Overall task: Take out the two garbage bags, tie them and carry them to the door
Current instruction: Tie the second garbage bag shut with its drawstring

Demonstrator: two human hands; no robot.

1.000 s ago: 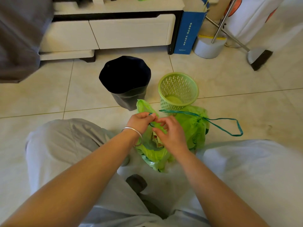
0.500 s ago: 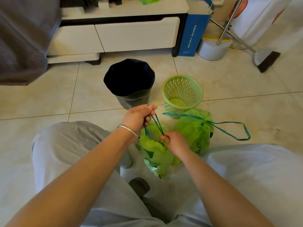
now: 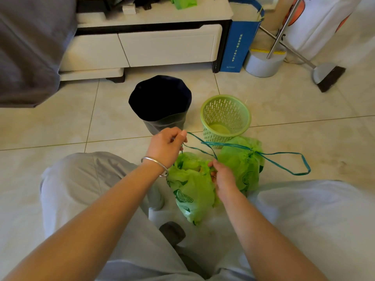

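Observation:
Two green garbage bags lie on the tiled floor between my knees. The near bag (image 3: 191, 191) has its mouth partly gathered. My left hand (image 3: 165, 146), with a silver bangle on the wrist, pinches its teal drawstring (image 3: 199, 141) and holds it up and away to the left. My right hand (image 3: 222, 179) grips the gathered top of that bag. The second bag (image 3: 242, 165) lies just to the right, drawn closed, with its long teal drawstring loop (image 3: 294, 165) trailing on the floor.
A bin lined with a dark bag (image 3: 161, 103) and an empty green slotted basket (image 3: 225, 116) stand just beyond the bags. Behind them are a white low cabinet (image 3: 168, 45), a blue paper bag (image 3: 238, 43), a white round base (image 3: 263, 62) and a broom (image 3: 327, 76).
My left hand has pulled the drawstring up and to the left, drawing it longer. My right hand has dropped onto the bag's top, and the mouth has gathered tighter.

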